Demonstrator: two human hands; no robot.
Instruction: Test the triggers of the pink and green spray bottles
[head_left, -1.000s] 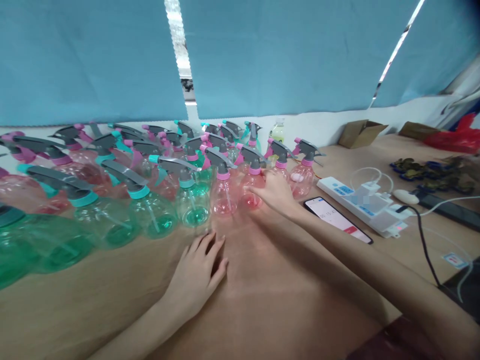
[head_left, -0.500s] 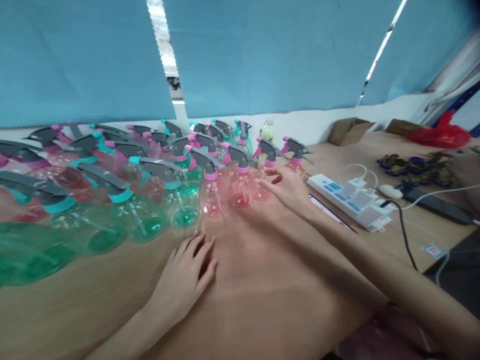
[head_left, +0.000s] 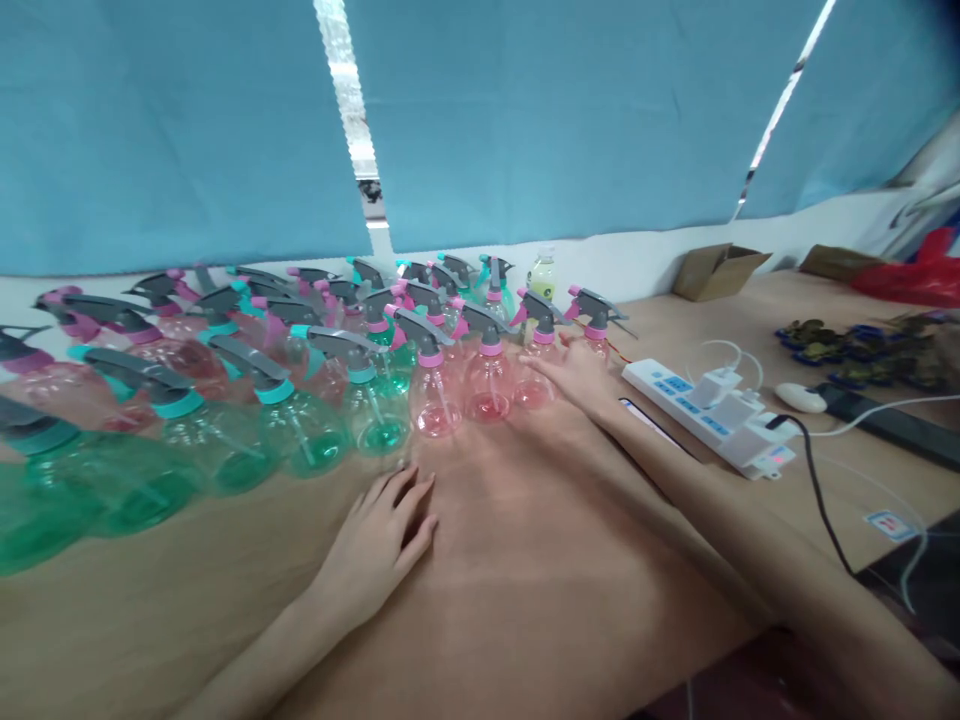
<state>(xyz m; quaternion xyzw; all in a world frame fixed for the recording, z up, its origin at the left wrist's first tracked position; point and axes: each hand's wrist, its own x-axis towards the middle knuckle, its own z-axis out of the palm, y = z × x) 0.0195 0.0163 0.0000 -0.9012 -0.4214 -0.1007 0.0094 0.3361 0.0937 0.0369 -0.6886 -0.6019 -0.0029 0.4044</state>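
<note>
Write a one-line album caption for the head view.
Head view: right hand among pink spray bottles, left hand on the table.

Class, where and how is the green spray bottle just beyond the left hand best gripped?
Probably at the teal collar, from the near side: the green spray bottle stands upright, narrowing there above a wide round body, with a green bottle and a pink bottle flanking it.

Translucent pink and green spray bottles (head_left: 489,388) stand upright; they cluster on the table (head_left: 495,560).
</note>
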